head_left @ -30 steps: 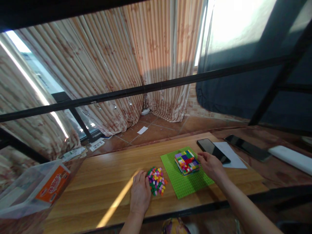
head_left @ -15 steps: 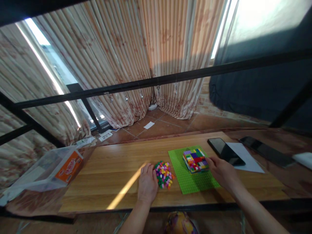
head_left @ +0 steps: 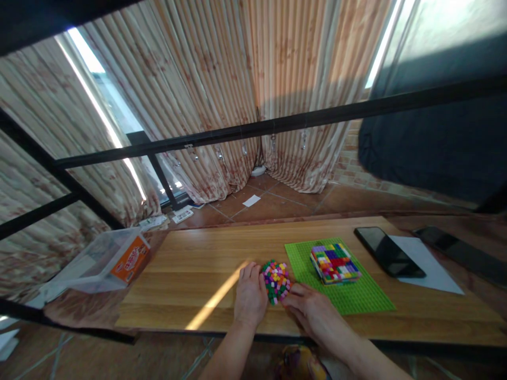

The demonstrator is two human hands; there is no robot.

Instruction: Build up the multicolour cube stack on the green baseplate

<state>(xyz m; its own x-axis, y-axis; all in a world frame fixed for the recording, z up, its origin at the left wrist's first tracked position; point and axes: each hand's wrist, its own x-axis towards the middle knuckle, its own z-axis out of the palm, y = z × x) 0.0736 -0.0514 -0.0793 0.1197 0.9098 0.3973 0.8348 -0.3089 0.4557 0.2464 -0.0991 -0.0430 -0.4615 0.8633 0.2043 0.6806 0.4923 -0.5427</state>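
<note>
A small heap of loose coloured toy bricks (head_left: pixel 274 278) lies on the wooden table between my two hands. My left hand (head_left: pixel 251 295) rests flat along the heap's left side, fingers stretched forward. At its right edge, my right hand (head_left: pixel 311 309) reaches in with bent fingers against the bricks; its thumb and fingers look apart, and no brick shows clearly between them. To the right, a multicoloured block of built-up bricks (head_left: pixel 336 263) sits on a green baseplate (head_left: pixel 299 258), with neither hand on it.
A black phone (head_left: pixel 390 252) overlaps a white paper sheet (head_left: pixel 439 272) at the table's right. A clear plastic box (head_left: pixel 101 264) with an orange label is off the left end. A black metal bar (head_left: pixel 222 136) crosses beyond the table (head_left: pixel 190 264).
My right hand has left the built-up block and moved left to the heap of bricks. The heap looks more compact on its right side. My left hand stays beside it.
</note>
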